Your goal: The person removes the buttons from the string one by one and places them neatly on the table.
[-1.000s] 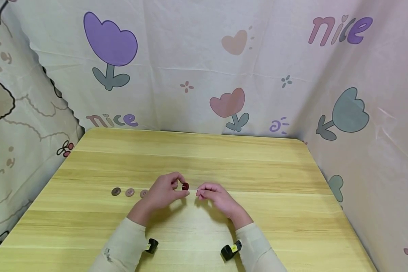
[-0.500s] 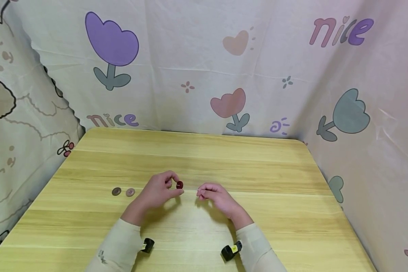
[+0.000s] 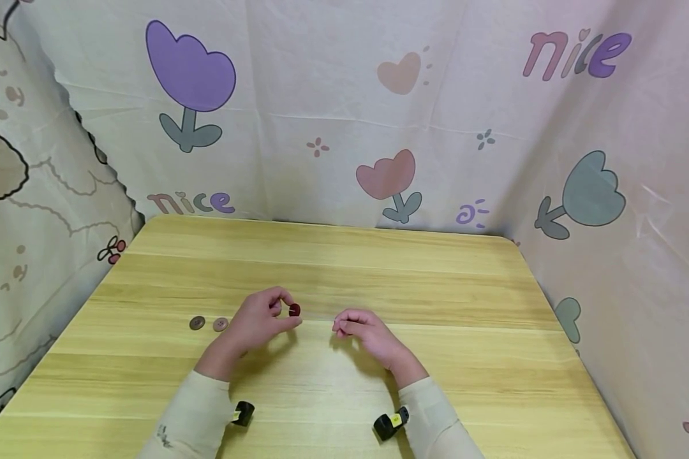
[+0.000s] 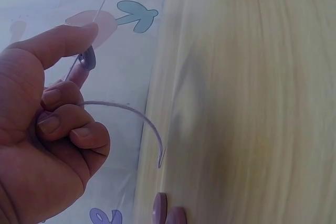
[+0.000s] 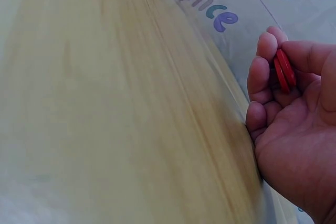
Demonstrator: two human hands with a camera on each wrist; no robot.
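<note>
My left hand (image 3: 258,322) pinches a dark red button (image 3: 295,310) between thumb and index finger. A thin pale string (image 4: 131,109) runs through that button. Its tail comes out past the curled lower fingers of the left hand and hangs in an arc. To the right, my right hand (image 3: 364,331) pinches the string at thumb and fingertips. Bright red buttons (image 5: 284,71) sit just inside those fingertips, against the palm side. Between the two hands the string is stretched taut. Both hands are above the wooden table (image 3: 344,268).
Left of the left hand, a dark brown button (image 3: 197,323) and a tan button (image 3: 221,324) lie in a row on the table. A patterned cloth (image 3: 310,83) hangs behind the table and at its sides. Black wrist cameras are strapped at both sleeves.
My left hand has moved left with the dark red button, widening the gap between the hands. It now covers a third button on the table. The right hand has stayed in place.
</note>
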